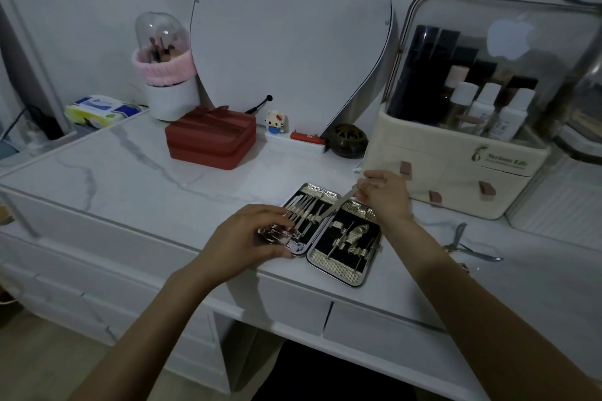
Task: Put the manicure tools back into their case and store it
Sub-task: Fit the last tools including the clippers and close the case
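The manicure case point(342, 272) lies open like a book near the front edge of the marble vanity top point(136, 179). Its black lining holds several silver tools under straps. My left hand point(247, 238) rests on the case's left half, fingers over the clippers at its lower corner. My right hand point(384, 194) pinches the top of a thin metal tool point(338, 205), whose tip points down into the middle of the case. A pair of silver nippers point(469, 246) lies loose on the top to the right of the case.
A cream cosmetics organiser point(456, 172) with drawers and bottles stands right behind my right hand. A red box point(211, 138), a small figurine point(277, 122), a dark round pot point(348, 140), a brush holder point(166, 75) and a mirror point(286, 26) line the back. Drawers sit under the top.
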